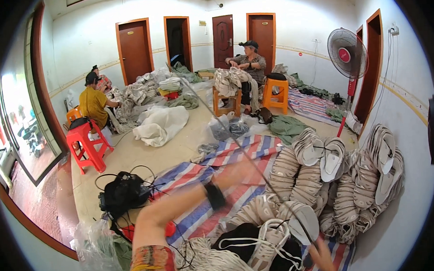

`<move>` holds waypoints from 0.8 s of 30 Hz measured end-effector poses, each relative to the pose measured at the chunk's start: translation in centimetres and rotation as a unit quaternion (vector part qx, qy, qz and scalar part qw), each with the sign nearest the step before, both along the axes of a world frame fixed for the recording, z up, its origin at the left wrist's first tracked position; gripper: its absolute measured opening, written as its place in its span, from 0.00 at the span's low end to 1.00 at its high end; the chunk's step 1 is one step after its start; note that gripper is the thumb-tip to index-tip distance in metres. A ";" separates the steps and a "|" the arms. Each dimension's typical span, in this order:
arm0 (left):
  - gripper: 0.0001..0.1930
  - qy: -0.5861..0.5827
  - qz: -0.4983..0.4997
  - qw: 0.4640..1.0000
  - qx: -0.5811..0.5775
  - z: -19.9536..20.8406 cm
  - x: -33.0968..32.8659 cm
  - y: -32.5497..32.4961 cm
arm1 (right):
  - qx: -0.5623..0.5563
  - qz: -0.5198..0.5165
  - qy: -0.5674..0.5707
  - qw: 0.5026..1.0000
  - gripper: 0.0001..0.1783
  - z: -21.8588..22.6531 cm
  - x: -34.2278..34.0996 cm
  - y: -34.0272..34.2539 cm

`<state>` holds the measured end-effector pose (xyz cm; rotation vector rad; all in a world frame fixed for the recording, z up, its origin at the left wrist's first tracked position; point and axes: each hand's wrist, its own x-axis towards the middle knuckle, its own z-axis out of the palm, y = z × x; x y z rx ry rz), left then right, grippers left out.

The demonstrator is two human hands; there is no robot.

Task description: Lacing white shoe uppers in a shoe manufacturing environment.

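My left hand (240, 173) reaches out over the striped sheet, smeared by motion, with a black band on its wrist. Its fingers cannot be made out. At the lower right, my right hand (322, 258) is partly blurred beside the lower end of a long thin dark line (236, 143), a cord or rod. Whether the fingers grip it is not clear. Between my arms a beige lace-up shoe (264, 251) lies on black cloth, its white laces loose across it. Left of the shoe is a heap of off-white laces (216, 262). A pale shoe sole (303, 223) faces up near my right hand.
Stacked beige shoes (343, 188) are piled along the right wall. A red-white-blue striped sheet (201, 222) covers the floor ahead. A black bag (126, 193) with cables sits at left. Beyond are a red stool (87, 145), a standing fan (347, 54) and people seated among shoe piles.
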<state>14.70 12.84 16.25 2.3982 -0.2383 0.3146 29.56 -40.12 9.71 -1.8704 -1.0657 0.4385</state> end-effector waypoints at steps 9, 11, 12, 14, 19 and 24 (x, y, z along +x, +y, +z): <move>0.27 -0.328 0.271 0.727 -0.539 1.1 -18.5 -4.0 | 0.075 -0.122 0.182 0.973 0.37 -0.2 3.8 2.5; 0.25 -0.248 0.253 0.728 -0.587 -2.2 -17.3 -6.7 | 0.106 -0.158 0.169 0.967 0.22 -2.1 2.1 -1.2; 0.23 -0.215 0.257 0.737 -0.587 -3.1 -16.1 -8.2 | 0.103 -0.148 0.169 0.969 0.22 -2.5 1.8 -2.4; 0.20 -0.160 0.202 0.743 -0.618 -5.1 -13.1 -10.6 | 0.053 -0.164 0.155 0.973 0.24 -3.1 1.0 -5.1; 0.15 0.017 0.097 0.760 -0.643 -6.4 -6.3 -17.1 | -0.029 -0.265 0.252 0.930 0.25 -5.9 0.4 -11.4; 0.14 0.128 0.014 0.787 -0.603 -7.3 -3.1 -21.6 | -0.077 -0.249 0.239 0.935 0.26 -14.9 1.1 -18.3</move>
